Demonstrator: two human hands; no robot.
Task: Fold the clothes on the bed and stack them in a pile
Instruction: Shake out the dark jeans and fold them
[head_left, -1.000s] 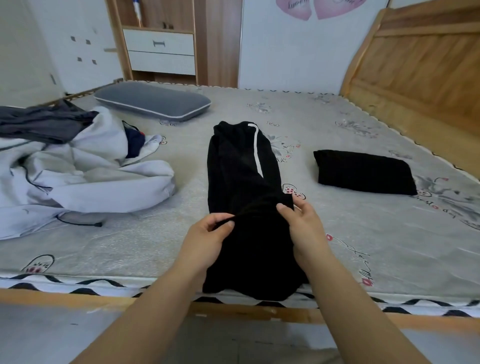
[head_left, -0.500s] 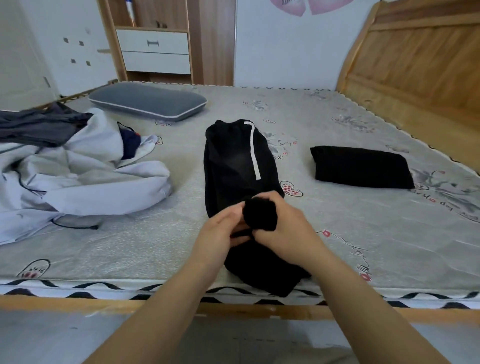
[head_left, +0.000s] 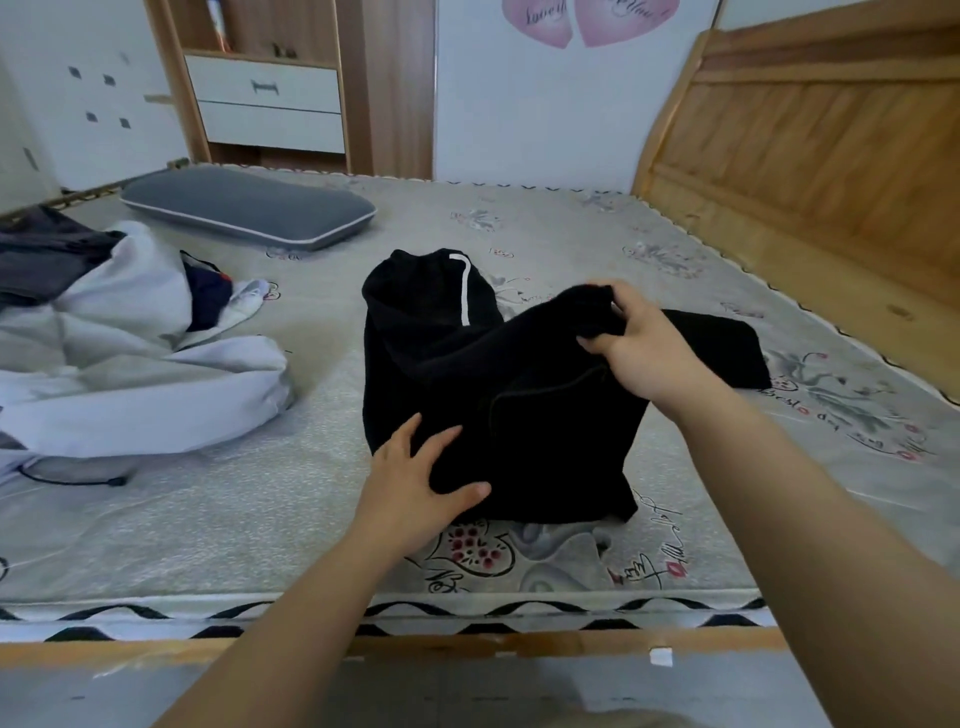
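The bed fills the frame. The black trousers lie at centre, long axis running toward the top. The right hand grips their lifted near end, toward the right; the left hand, fingers spread flat, presses the lower-left fold, nearer the viewer.

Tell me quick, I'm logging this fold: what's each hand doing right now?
Left hand: open, fingers spread, pressing the black trousers flat on the bed.
Right hand: closed, gripping the trousers' lifted end.
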